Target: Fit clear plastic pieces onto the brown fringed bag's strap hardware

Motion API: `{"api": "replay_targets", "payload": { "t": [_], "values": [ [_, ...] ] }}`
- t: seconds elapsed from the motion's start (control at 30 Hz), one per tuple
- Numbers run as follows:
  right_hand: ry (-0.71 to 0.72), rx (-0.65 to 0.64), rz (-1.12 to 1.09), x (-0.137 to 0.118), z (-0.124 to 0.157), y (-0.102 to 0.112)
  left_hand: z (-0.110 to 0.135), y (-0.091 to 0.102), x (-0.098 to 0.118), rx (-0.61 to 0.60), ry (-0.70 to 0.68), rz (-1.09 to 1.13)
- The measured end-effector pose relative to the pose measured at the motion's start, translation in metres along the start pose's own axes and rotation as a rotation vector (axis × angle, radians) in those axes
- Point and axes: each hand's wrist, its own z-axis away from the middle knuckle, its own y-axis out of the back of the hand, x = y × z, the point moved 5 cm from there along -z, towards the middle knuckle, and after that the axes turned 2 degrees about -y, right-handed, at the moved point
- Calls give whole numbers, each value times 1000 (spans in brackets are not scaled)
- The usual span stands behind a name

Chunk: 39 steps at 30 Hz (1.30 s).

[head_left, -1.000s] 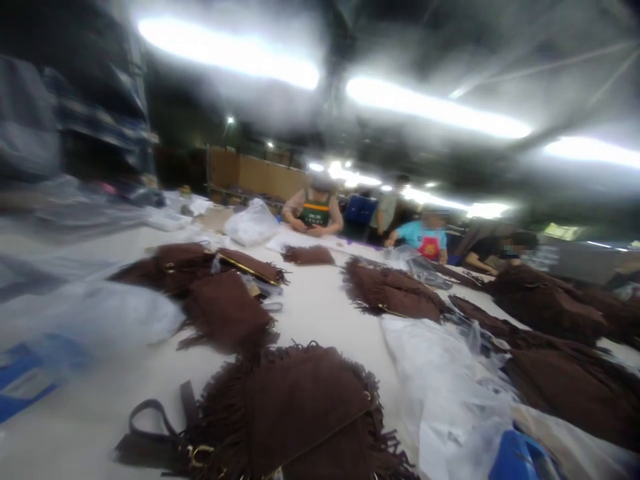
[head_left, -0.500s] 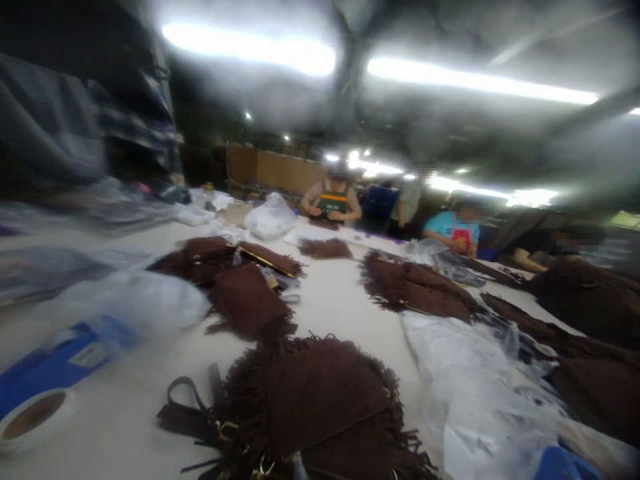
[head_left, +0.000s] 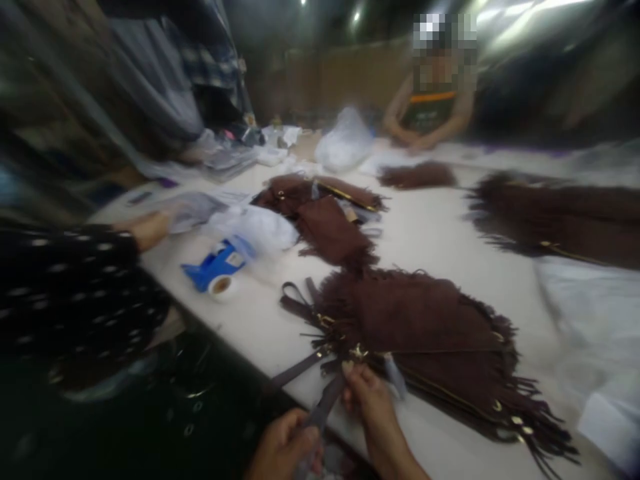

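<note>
The dark strap (head_left: 326,401) slants from the lower middle up toward 1 o'clock, beyond the near edge of the surface at its lower end. The left hand (head_left: 287,443) has its fingers closed around the lower part; the right hand (head_left: 375,410) pinches the upper end between thumb and fingers. Just past that pinch, at 1 o'clock, are gold clasps (head_left: 357,351); blur hides whether the strap touches them.

The fringed brown bag (head_left: 410,310) lies flat between 1 and 2 o'clock from the fingers, close to the right hand. A second strap (head_left: 299,369), at 10 o'clock, reaches over the edge of the white surface (head_left: 430,233), which runs diagonally from 10 o'clock down toward 5.

White surface shows at 11 o'clock, between the bag and a blue tape dispenser (head_left: 215,263), and a wider stretch at 1 o'clock. More brown bags (head_left: 335,227) sit at 12 o'clock, and white sheeting (head_left: 575,320) at 2 to 3. A co-worker's dotted sleeve (head_left: 75,287) extends in from 10 o'clock; another person (head_left: 430,113) is across the surface, past 12.
</note>
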Motion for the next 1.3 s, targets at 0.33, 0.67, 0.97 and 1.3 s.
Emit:
{"api": "replay_targets", "payload": {
  "t": [0.33, 0.67, 0.97, 1.3],
  "values": [
    [-27, -106, 43, 18, 7, -1, -30, -26, 6, -212, -52, 41],
    [56, 1, 76, -10, 4, 18, -31, -16, 21, -205, -117, -195],
    [29, -3, 6, -4, 0, 20, -42, -35, 32, -217, -165, -173],
    [4, -10, -133, -2, -2, 24, -49, -54, 40, -305, -143, -50]
  ]
}}
